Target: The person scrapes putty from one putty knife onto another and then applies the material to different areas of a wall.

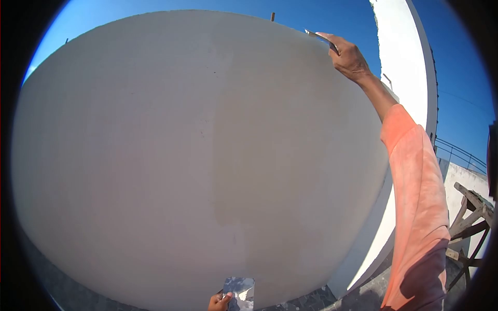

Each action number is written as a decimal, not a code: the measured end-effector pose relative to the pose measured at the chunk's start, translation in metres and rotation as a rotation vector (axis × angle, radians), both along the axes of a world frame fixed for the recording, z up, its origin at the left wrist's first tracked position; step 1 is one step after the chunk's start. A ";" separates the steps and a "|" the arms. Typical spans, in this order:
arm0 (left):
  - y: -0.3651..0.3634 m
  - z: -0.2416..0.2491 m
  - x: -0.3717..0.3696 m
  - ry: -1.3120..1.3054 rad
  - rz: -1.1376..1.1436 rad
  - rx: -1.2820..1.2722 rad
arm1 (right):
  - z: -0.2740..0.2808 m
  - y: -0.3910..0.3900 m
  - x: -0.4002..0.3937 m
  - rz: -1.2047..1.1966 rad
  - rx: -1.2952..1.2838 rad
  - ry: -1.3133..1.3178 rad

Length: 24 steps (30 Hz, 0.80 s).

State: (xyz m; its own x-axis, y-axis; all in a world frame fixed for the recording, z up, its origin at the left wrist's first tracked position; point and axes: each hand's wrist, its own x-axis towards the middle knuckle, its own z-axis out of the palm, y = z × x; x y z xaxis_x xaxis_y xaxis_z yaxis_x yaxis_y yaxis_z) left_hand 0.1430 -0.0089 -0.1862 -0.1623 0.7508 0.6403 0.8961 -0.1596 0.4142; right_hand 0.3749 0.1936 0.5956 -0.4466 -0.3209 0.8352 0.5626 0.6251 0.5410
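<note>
My right hand (348, 58) is stretched up high, fingers clenched round a putty blade (320, 37) — its flat edge lies against the white wall (181, 155) right at the top rim, long axis running roughly left to right along that edge. Down low, my left hand (219, 301) grips a second metal plate (238, 290), shiny, smeared with white filler, held upright just off the wall's base. So the blade is far above, the plate well below — the right arm alone reaches the wall top. Wooden scaffold (469, 228) stands off to the right.
</note>
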 end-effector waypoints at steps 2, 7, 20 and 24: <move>-0.003 0.008 0.004 -0.079 -0.017 -0.056 | 0.002 0.002 -0.001 -0.012 0.033 -0.017; -0.012 0.075 0.012 -0.923 -0.178 -0.389 | 0.007 0.013 -0.008 -0.038 0.090 -0.036; -0.013 0.096 0.020 -1.124 -0.216 -0.266 | 0.003 0.020 -0.027 -0.195 0.088 -0.048; 0.001 0.058 0.017 -0.805 -0.172 -0.123 | -0.006 0.034 -0.033 -0.269 0.177 -0.044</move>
